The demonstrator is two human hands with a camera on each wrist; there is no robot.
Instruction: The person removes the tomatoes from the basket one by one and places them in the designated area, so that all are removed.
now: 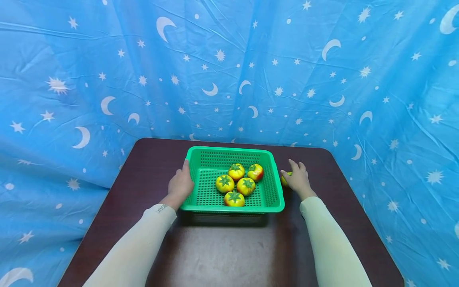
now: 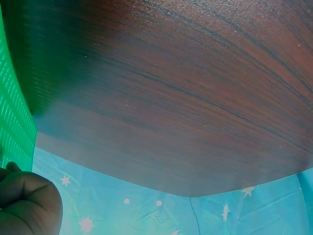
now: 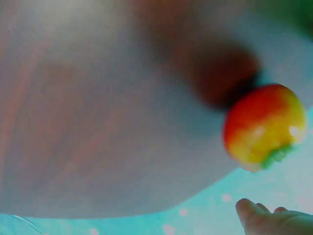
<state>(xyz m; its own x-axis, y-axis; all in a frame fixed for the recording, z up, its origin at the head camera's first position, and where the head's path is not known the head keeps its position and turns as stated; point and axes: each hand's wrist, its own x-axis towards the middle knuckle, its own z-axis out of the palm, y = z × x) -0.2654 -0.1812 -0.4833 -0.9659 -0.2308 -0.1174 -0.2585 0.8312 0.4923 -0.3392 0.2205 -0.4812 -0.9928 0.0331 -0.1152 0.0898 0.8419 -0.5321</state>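
Observation:
A green plastic basket (image 1: 229, 209) sits on the table with several yellow-red tomatoes (image 1: 246, 186) inside, each topped by a green star-shaped calyx. My left hand (image 1: 181, 184) grips the basket's left rim; in the left wrist view its bent fingers (image 2: 34, 205) lie by the mesh wall (image 2: 14, 107). Beyond the basket's right side, another tomato (image 3: 264, 125) rests on the table. Over it reaches my right hand (image 1: 298, 177), its fingers spread and extended, partly covering the tomato in the head view. A gap shows between fingertips (image 3: 247, 208) and tomato in the right wrist view.
The dark brown wooden table (image 1: 229, 247) has rounded corners and a glossy top. Blue cloth (image 1: 229, 79) printed with white moons and stars hangs behind it and along both sides.

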